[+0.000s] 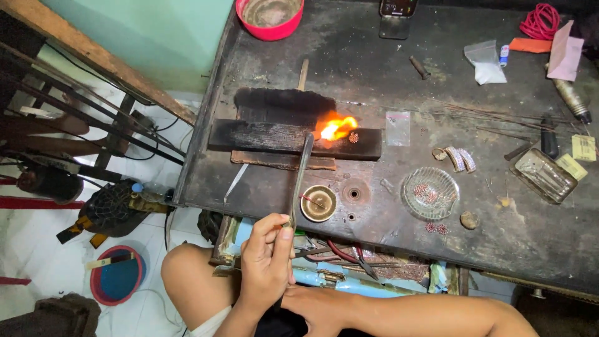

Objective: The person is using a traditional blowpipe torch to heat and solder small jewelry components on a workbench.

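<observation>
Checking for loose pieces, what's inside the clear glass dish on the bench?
The glass dish holds a few small reddish ornaments. Two similar pieces lie outside, just in front. Their detail is too small to tell.

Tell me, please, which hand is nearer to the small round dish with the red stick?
The left hand, gripping the long metal torch, sits just below the round dish. The right hand rests lower, near the lap.
</observation>
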